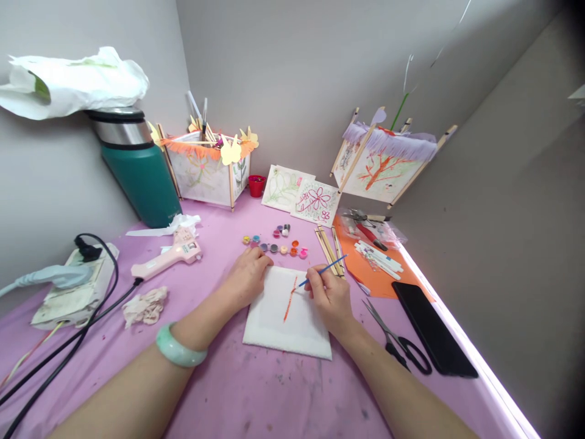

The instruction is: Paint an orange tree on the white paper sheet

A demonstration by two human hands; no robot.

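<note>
A white fabric-like panel [274, 326] lies on the table in front of me, with a thin orange-red painted line running down its middle. My right hand [329, 299] pinches a thin blue paintbrush [326, 267], its tip touching the panel beside the upper part of that line. At the panel's upper left corner, my left hand [249, 275] has its fingers curled together against the edge, holding it. Just beyond the panel stands a row of small paint pots [273, 249] in several colours. A pale green bangle [180, 346] circles my left wrist.
To the right lie scissors [397, 344], a black phone [432, 329], wooden sticks [328, 247] and orange paper [361, 268]. A pink glue gun [171, 256], crumpled tissue [145, 306], power strip [75, 286] and green bottle [141, 180] are left. Decorated lanterns [205, 177] stand behind.
</note>
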